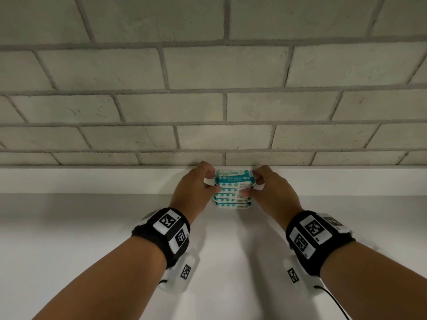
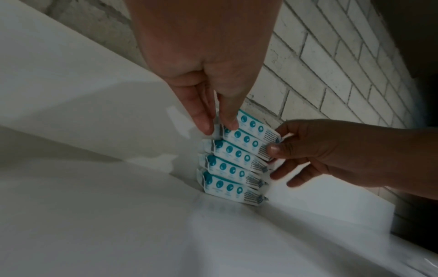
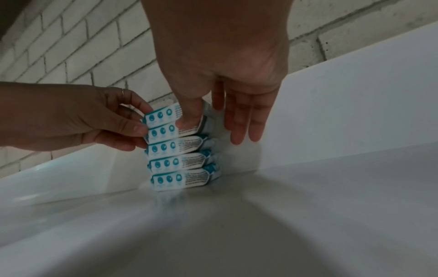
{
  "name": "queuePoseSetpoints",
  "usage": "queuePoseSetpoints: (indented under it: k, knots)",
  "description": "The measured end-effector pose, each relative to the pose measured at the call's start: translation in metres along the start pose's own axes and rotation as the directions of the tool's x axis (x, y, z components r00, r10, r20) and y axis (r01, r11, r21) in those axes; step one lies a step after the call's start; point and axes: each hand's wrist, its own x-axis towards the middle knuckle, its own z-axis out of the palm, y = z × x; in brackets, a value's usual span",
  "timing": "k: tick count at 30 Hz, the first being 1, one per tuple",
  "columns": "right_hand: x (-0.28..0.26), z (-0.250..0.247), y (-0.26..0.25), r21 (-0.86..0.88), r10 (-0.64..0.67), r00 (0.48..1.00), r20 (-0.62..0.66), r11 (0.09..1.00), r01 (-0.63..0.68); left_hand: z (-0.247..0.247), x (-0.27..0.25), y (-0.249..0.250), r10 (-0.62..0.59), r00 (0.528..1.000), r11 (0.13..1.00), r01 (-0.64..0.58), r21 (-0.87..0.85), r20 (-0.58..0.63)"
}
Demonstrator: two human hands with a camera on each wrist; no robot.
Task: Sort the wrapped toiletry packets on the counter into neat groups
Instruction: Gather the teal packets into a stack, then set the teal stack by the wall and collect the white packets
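Note:
Several white and teal mini wipes packets form one stack (image 1: 232,197) (image 2: 233,169) (image 3: 170,163) on the white counter (image 1: 92,239), against its raised back ledge. My left hand (image 1: 209,181) (image 2: 220,127) pinches the left end of the top packet (image 1: 233,180) between thumb and fingers. My right hand (image 1: 254,184) (image 3: 209,129) holds the right end of the upper packets: its thumb lies on their front face, its fingers reach down behind them. The lower packets lie flat with their dotted edges facing me.
A white raised ledge (image 1: 92,179) runs along the back of the counter below a pale brick wall (image 1: 208,88). Bare counter surface lies on both sides of the stack and in front of it. Black wrist bands with square markers sit on both forearms.

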Motion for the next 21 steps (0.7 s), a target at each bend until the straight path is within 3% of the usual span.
queuePoseSetpoints:
  k: [3,6,9,16,19,21]
  knots:
    - [-0.001,-0.005,-0.004,-0.049,-0.13,0.99,-0.057,0.991,0.128,-0.004,0.0,0.002,0.09,0.996,0.993,-0.09,0.08,0.006]
    - [0.0,-0.004,-0.013,-0.176,-0.235,0.971,-0.034,0.958,0.225,-0.004,0.003,0.002,0.096,0.995,0.983,-0.099,0.157,0.026]
    - [0.002,-0.001,-0.017,-0.203,-0.196,0.981,0.013,0.96,0.194,-0.001,0.002,0.004,0.023,1.0,0.993,-0.024,0.117,0.011]
    - [-0.032,-0.038,-0.017,-0.024,-0.157,0.983,0.094,0.987,0.16,-0.016,-0.02,0.019,-0.187,0.982,0.982,0.187,-0.027,-0.001]
    - [-0.07,-0.074,-0.002,-0.117,-0.052,0.956,0.288,0.989,0.089,-0.024,-0.054,0.028,-0.24,0.97,0.97,0.238,0.046,0.047]
    - [-0.105,-0.104,0.014,-0.272,0.088,0.881,0.466,0.961,0.048,-0.022,-0.089,0.036,-0.241,0.955,0.967,0.222,0.122,0.171]
